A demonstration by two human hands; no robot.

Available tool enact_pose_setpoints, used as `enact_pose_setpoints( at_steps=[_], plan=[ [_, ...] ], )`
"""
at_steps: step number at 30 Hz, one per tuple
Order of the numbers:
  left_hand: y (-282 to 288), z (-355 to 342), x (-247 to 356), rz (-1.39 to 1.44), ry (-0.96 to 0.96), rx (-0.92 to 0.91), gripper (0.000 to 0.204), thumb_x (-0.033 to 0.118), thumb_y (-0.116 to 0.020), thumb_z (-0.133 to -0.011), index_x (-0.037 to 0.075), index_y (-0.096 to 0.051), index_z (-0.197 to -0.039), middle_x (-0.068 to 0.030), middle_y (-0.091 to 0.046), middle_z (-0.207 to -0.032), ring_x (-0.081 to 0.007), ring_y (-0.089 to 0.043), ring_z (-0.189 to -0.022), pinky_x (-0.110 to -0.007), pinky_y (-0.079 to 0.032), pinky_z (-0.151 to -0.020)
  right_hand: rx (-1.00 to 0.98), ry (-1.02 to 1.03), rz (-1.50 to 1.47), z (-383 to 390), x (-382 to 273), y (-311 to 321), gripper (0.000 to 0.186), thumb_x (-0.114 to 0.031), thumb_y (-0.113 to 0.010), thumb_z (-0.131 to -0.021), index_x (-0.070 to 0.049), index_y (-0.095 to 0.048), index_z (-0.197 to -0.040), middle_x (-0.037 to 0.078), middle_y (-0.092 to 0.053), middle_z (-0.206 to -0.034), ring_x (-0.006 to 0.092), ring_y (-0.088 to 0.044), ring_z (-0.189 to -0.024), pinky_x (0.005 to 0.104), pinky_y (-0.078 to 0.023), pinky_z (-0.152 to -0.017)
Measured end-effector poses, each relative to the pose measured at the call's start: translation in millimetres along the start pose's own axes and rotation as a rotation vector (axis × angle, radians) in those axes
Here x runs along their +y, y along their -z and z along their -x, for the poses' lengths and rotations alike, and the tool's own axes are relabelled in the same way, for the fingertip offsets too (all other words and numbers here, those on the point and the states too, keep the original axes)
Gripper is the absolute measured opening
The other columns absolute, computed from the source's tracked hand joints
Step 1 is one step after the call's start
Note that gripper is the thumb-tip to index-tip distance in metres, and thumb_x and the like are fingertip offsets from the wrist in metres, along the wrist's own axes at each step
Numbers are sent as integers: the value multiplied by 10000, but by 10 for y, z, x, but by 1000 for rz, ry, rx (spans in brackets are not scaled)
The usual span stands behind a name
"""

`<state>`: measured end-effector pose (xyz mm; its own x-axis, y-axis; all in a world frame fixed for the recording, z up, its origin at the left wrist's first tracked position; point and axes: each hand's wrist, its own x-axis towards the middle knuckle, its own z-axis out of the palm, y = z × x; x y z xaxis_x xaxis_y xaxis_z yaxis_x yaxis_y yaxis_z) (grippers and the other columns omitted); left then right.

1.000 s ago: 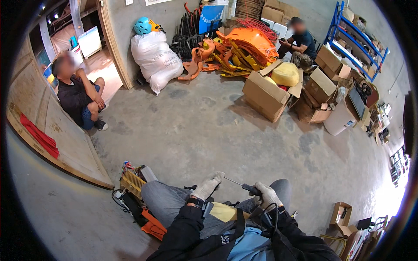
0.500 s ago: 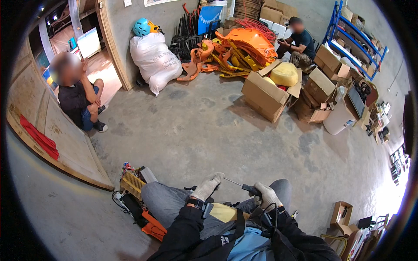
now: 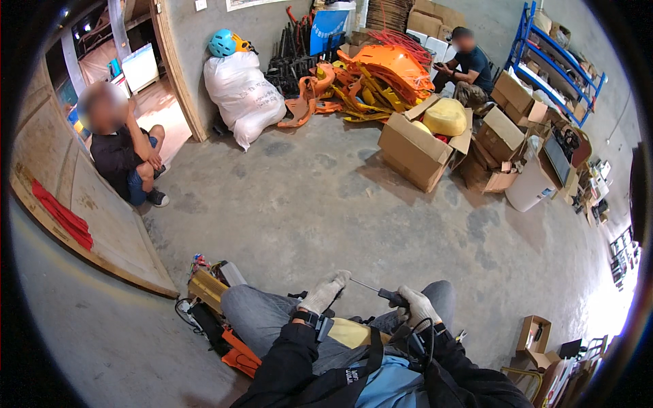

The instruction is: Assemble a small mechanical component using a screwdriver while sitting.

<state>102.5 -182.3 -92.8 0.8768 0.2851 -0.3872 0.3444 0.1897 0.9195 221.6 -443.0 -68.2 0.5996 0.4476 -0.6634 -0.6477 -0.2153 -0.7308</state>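
In my right hand (image 3: 412, 306), gloved in pale knit fabric, is the dark handle of a screwdriver (image 3: 392, 296). Its thin metal shaft points left and slightly up toward my left hand (image 3: 325, 292). That hand, gloved too, has its fingers closed right at the shaft's tip; whatever they grip is too small or hidden to make out. Beneath both hands, a smooth yellow piece (image 3: 350, 334) lies in my lap, partly covered by my arms and a black strap.
Beside my left knee are a gold-coloured metal box (image 3: 208, 288) and an orange part (image 3: 239, 355). A small open carton (image 3: 534, 333) stands at lower right. Ahead are cardboard boxes (image 3: 413, 151), orange and yellow shells (image 3: 384, 71) and a white sack (image 3: 241, 95). Two people sit farther off.
My hands and the screwdriver stay in nearly the same place. The person at the left has lowered a raised hand slightly.
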Motion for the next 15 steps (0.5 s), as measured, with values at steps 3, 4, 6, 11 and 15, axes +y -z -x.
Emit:
enact_pose_setpoints(
  at_steps=[3,4,6,11,15],
  plan=[
    [-7,5,4,2,0,2,474,513,-561,-1043,58,-682,-1093,51,-522,-798,-81,-470,-732,-271,-419,-686,-10,-1,4,-10,15,14,339,-345,-563,-1021,-17,-642,-1049,94,-688,-848,98,-532,-517,243,-425,-418],
    [-10,4,6,2,2,4,469,512,-561,-1043,61,-682,-1079,52,-520,-796,-82,-469,-733,-272,-418,-686,-9,-1,-4,-15,19,17,337,-344,-563,-1020,-18,-642,-1047,93,-688,-847,97,-531,-517,243,-425,-417],
    [2,-33,-41,4,4,-3,467,514,-561,-1042,64,-681,-1075,53,-516,-795,-82,-467,-734,-271,-417,-687,-8,1,-1,-17,22,15,339,-347,-562,-1020,-18,-643,-1044,91,-689,-847,96,-530,-516,244,-426,-418],
    [11,-47,-86,-10,-1,-7,460,514,-557,-1045,73,-677,-1095,56,-508,-802,-84,-460,-740,-272,-416,-693,-10,2,29,-21,13,19,357,-360,-554,-1024,-15,-645,-1039,83,-691,-846,97,-526,-515,246,-426,-422],
    [9,-37,-78,-5,-6,-17,469,500,-555,-1050,63,-670,-1175,57,-521,-824,-82,-465,-749,-270,-424,-699,1,7,23,0,-10,-15,307,-326,-562,-1028,-29,-632,-995,114,-688,-818,107,-507,-477,241,-398,-402]
  ],
)
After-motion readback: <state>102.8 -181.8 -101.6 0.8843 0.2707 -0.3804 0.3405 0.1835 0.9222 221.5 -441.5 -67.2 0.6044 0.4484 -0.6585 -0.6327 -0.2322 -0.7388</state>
